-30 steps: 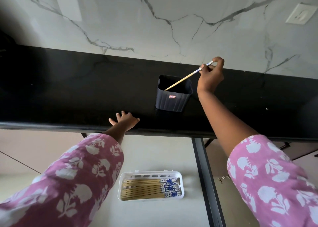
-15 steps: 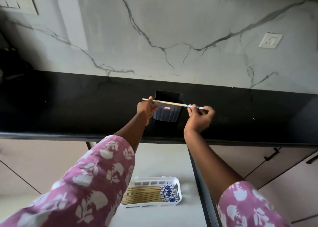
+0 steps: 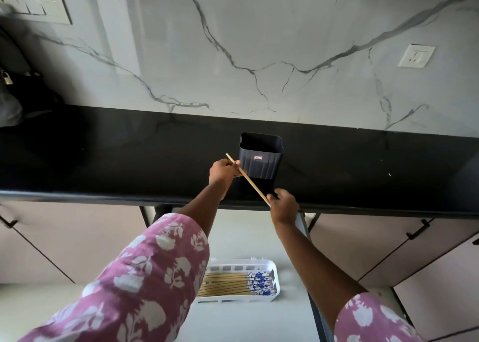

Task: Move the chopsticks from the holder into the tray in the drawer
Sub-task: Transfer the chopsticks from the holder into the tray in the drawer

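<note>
A dark square holder (image 3: 261, 157) stands on the black countertop (image 3: 129, 155); no chopsticks show in it. One wooden chopstick (image 3: 250, 182) slants in front of the holder. My left hand (image 3: 223, 172) pinches its upper end and my right hand (image 3: 283, 204) grips its lower end over the counter's front edge. Below, a white slotted tray (image 3: 275, 277) lies in the open drawer (image 3: 248, 232) with several chopsticks (image 3: 233, 284), their blue-patterned ends to the right. My left sleeve hides the tray's left end.
A white marble wall with a socket (image 3: 416, 56) rises behind the counter, a switch panel (image 3: 36, 7) at upper left. A dark bag (image 3: 18, 92) sits at the counter's far left. Pink cabinet fronts with black handles (image 3: 417, 229) flank the drawer.
The chopstick came out of the holder in my right hand, my left hand took its other end, and it tilted from level to slanting as my right hand dropped toward the counter edge.
</note>
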